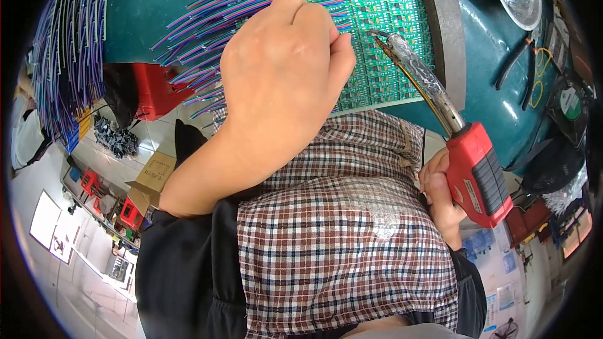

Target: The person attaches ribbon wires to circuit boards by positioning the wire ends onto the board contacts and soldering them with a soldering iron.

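Observation:
A panel of small green circuit boards (383, 81) lies on the table ahead of me. Rows of thin multicoloured wires (195, 53) fan out leftward from the boards. Over these wires is my left hand (276, 69), closed, with thumb and fingers bent together near the row's edge; whatever it pinches is hidden. My right hand (443, 198) grips a red and black soldering gun (477, 172) at my right side. The gun's long metal barrel slants up and left, its dark tip close above the boards, just right of my left thumb.
A grey bar (443, 31) borders the panel on the right. Beyond it are pliers (531, 72) and a metal bowl (524, 3) with silvery bits. More wires (66, 44) hang at the table's left edge. A red stool (154, 91) and a cardboard box (154, 172) stand below.

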`<state>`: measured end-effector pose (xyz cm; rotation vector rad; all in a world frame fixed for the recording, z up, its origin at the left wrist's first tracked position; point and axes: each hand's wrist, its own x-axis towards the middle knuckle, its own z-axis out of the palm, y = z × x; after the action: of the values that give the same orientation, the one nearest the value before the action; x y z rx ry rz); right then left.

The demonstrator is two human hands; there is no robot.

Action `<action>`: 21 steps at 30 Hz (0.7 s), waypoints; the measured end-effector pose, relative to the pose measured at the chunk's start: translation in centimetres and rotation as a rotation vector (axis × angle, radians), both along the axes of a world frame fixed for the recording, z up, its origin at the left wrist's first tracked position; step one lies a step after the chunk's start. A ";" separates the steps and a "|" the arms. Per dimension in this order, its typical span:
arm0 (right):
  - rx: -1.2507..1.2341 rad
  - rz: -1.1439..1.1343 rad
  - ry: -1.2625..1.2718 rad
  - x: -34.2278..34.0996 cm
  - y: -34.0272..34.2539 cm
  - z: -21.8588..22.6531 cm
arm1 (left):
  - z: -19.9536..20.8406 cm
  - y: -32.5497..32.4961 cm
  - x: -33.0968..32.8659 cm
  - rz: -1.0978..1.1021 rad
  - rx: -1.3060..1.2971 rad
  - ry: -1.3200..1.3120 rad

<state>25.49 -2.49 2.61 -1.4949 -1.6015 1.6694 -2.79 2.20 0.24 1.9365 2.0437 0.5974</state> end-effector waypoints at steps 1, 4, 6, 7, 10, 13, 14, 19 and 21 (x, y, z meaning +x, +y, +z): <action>0.001 -0.020 0.003 0.0 0.0 0.0 | 0.1 0.0 0.0 -0.001 -0.003 0.000; -0.006 0.002 0.002 0.1 0.1 -0.1 | 0.2 -0.1 0.1 0.013 -0.026 -0.001; 0.005 -0.004 -0.002 0.0 0.1 0.0 | 0.3 -0.1 0.2 0.017 -0.031 -0.012; 0.015 -0.010 -0.007 0.0 0.1 0.0 | 0.4 -0.1 0.2 0.021 -0.036 -0.022; 0.047 -0.012 -0.005 -0.1 0.1 -0.1 | 1.3 0.4 -0.2 -0.076 -0.005 0.101; -0.007 -0.054 0.015 -0.3 0.0 0.1 | 0.4 1.9 -1.8 -0.034 0.173 0.178; -0.003 -0.057 0.019 -0.2 0.0 -0.1 | 1.0 3.1 -2.6 -0.055 0.145 0.179; -0.018 -0.043 0.016 -0.4 0.1 -0.1 | 1.3 6.1 -4.2 0.084 0.152 0.049; 0.000 -0.028 0.012 -0.3 0.1 -0.1 | 0.9 6.4 -5.0 0.056 0.094 0.011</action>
<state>25.20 -2.42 2.47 -1.4976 -1.5673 1.6598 -7.81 8.59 1.13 1.9431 2.1181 0.7086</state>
